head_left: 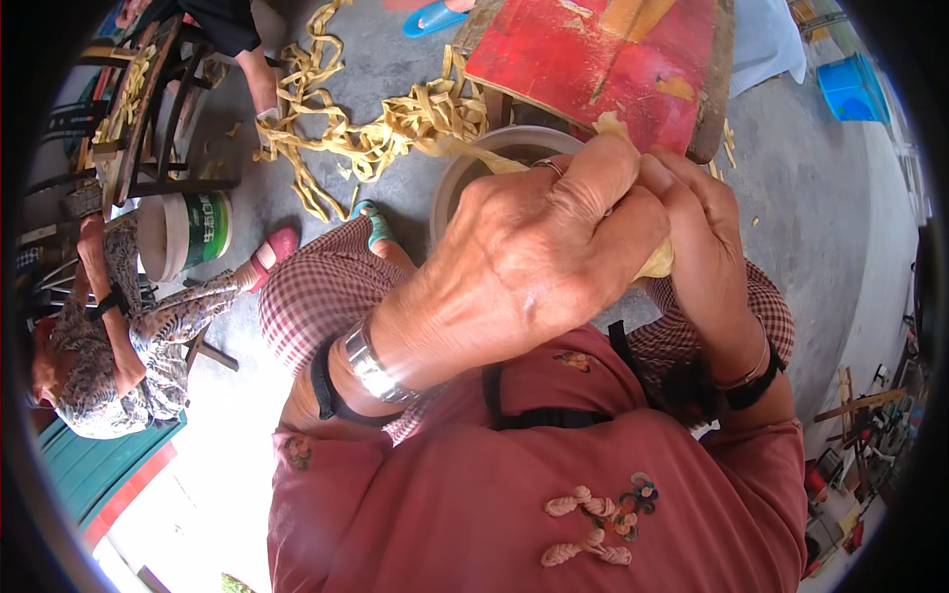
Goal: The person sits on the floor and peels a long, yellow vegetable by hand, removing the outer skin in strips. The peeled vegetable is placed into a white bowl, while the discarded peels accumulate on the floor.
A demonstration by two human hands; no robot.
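My left hand, with a wide silver bracelet at the wrist, is closed on a pale yellow plant-like strip. Against it, my right hand is closed on the same yellow material, which bulges out between and below the hands. What the fingertips do is hidden. The strip runs left to a tangled pile of twisted yellow strands on the floor. Behind my left hand stands a round pale tub, its inside mostly hidden.
A red-topped wooden table stands just beyond my hands. At the left a person sits beside a white bucket and a wooden bench with yellow strips. A blue tub stands at the upper right, and mixed clutter at the lower right.
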